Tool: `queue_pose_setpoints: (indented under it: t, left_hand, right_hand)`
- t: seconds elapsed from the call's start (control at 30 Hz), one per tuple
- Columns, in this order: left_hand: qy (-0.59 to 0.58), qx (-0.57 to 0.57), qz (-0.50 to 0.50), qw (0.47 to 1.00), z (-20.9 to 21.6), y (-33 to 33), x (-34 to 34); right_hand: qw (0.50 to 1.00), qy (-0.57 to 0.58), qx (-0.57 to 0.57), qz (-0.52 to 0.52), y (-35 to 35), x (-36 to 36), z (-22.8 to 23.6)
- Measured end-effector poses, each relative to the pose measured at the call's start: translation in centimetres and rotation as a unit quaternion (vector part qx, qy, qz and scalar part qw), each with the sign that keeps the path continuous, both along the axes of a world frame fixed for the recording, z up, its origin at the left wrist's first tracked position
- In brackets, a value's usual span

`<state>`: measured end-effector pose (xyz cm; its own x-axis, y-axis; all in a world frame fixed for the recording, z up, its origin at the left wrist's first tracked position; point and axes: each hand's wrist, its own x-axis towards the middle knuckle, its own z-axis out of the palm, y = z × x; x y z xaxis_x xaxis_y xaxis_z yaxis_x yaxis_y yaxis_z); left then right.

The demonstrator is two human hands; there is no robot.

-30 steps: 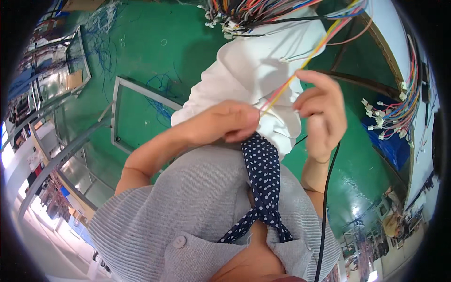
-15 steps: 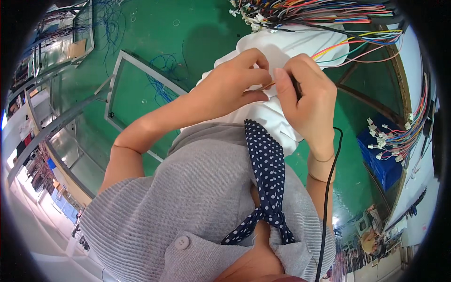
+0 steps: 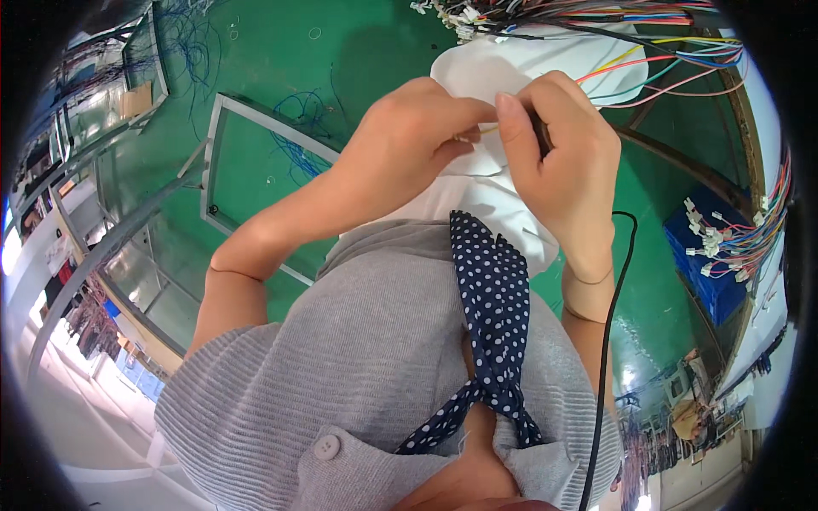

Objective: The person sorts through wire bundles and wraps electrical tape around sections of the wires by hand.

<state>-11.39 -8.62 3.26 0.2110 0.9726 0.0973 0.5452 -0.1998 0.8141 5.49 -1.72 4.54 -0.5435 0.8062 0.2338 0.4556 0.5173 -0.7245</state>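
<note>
My left hand [image 3: 422, 128] and my right hand [image 3: 569, 157] are close together over my white-covered lap [image 3: 503, 192]. A thin yellowish wire [image 3: 487, 130] spans the short gap between them. The left fingers pinch its end; whatever sits at the tip is mostly hidden by them. My right hand is curled around several coloured wires [image 3: 626, 61], red, yellow and green among them, which run out behind it toward the upper right. Something dark shows inside the right palm, too covered to name.
A large bundle of coloured wires [image 3: 588, 19] with white connectors lies at the top. More connectored wires [image 3: 724, 247] hang over a blue crate [image 3: 700, 277] on the right. A grey metal frame [image 3: 213, 153] stands at left, near tangled blue wires [image 3: 298, 136]. A black cable [image 3: 607, 341] runs beside my right arm.
My left hand has rolled over, so its back now faces up and its fingers are more closed. The right hand has risen slightly, still around the wires.
</note>
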Motion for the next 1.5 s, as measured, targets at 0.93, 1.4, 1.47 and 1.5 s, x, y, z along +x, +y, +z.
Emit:
queue_pose_setpoints:
  t: [0.93, 1.4, 1.47, 1.5]
  left_hand:
    - [-0.458, -0.206, 0.269, 0.822, -1.1, -2.4, 0.0]
    - [-0.522, -0.245, 0.267, 0.772, -2.1, -2.9, 0.2]
    - [-0.533, -0.249, 0.265, 0.764, -2.2, -3.0, 0.3]
    - [-0.534, -0.243, 0.261, 0.767, -2.2, -3.0, 0.4]
  right_hand:
    - [0.804, 0.262, -0.528, 0.079, -1.9, 0.3, -3.9]
    - [0.862, 0.296, -0.388, 0.137, 0.2, -0.8, -5.8]
    - [0.881, 0.276, -0.34, 0.178, 0.7, -0.7, -5.6]
    - [0.881, 0.276, -0.342, 0.175, 0.9, -0.4, -5.4]
